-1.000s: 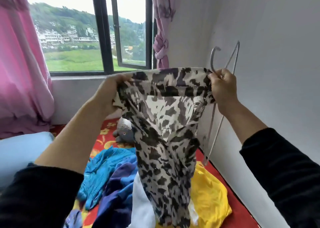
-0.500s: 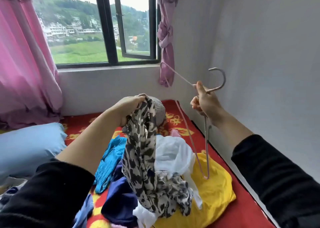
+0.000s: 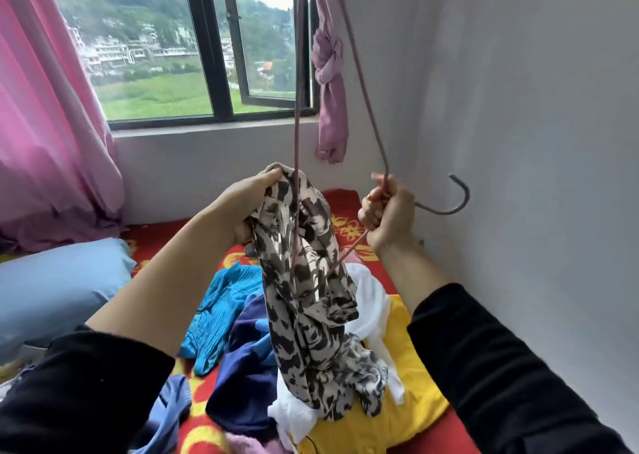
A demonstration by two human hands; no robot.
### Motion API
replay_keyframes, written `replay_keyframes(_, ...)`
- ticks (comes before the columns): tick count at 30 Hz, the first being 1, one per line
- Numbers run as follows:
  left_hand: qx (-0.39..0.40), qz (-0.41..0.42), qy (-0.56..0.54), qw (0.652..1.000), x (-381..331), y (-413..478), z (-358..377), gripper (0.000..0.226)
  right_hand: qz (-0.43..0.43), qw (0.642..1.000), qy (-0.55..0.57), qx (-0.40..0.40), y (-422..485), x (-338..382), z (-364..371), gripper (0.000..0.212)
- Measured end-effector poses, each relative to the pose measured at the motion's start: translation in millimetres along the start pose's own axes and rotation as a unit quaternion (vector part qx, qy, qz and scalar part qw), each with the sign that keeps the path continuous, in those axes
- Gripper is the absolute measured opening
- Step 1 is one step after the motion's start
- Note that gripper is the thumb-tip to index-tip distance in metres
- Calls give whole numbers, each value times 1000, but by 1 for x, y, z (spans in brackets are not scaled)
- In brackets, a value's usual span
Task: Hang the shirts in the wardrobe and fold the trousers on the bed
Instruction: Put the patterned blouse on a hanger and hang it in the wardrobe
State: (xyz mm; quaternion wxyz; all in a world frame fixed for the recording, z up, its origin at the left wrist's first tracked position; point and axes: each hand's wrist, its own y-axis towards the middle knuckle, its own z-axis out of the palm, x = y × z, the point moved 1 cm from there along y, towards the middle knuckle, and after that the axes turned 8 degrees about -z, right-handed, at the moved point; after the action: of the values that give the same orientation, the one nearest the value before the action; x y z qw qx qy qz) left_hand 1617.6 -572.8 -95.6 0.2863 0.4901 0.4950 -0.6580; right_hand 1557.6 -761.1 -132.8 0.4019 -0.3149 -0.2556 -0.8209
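Note:
My left hand point(image 3: 247, 208) grips the top of a black-and-cream animal-print garment point(image 3: 311, 301), which hangs bunched down onto the clothes pile. My right hand point(image 3: 389, 215) holds a thin pink wire hanger point(image 3: 361, 83) by its neck, hook pointing right toward the wall. The hanger's frame sticks up past the top of the view. One arm of the hanger runs down in front of or through the garment's opening, and another passes from my right hand into the fabric. The pile on the bed holds yellow point(image 3: 411, 395), white point(image 3: 370, 301), dark blue point(image 3: 249, 367) and turquoise point(image 3: 221, 308) clothes.
A red bedsheet with yellow flowers point(image 3: 342, 201) covers the bed. A pale blue pillow point(image 3: 58, 287) lies at the left. A white wall point(image 3: 536, 142) runs close along the right. Ahead is a window point(image 3: 207, 56) with pink curtains point(image 3: 45, 125), one knotted point(image 3: 330, 73).
My right hand has swung the hanger upward, its frame now pointing up. My left hand still holds the print garment, and the hanger's lower arm has gone into it.

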Motion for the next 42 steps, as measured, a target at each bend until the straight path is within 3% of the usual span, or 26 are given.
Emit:
replay_keyframes(6, -8, 67, -24, 997, -6, -8, -30, 20, -6, 980, -195, 33, -5, -27, -31, 41)
replay_keyframes(10, -128, 118, 121, 977, 4, -6, -54, 24, -68, 930, -354, 74, 4, -19, -39, 42)
replay_keyframes(13, -157, 147, 190, 958, 17, 4, -70, 32, -89, 889, -439, 94, 15, -12, -41, 42)
replay_keyframes(15, -168, 154, 174, 958, 24, 9, -78, 27, -94, 865, -486, 85, 21, -8, -43, 40)
replay_keyframes(19, -126, 123, 51, 983, 31, 15, -84, 21, -74, 814, -571, 79, 27, -2, -53, 40)
replay_keyframes(25, -130, 175, 160, 963, 25, 10, -80, 24, -61, 776, -619, 104, 29, 11, -44, 34)
replay_keyframes(29, -113, 185, 181, 959, 20, 10, -71, 23, -54, 712, -681, 165, 28, 21, -23, 32)
replay_keyframes(33, -63, 206, 171, 961, 10, 3, -47, 18, -71, 725, -655, 199, 27, 17, -3, 33)
replay_keyframes(36, -33, 219, 221, 950, 5, -2, -35, 23, -21, 695, -661, 281, 20, 4, 7, 33)
replay_keyframes(39, 12, 217, 290, 932, 6, -4, -36, 34, -62, 718, -642, 262, 22, 6, 20, 35)
replay_keyframes(42, 8, 201, 336, 920, 16, -4, -49, 42, -90, 722, -637, 255, 21, 14, 33, 32)
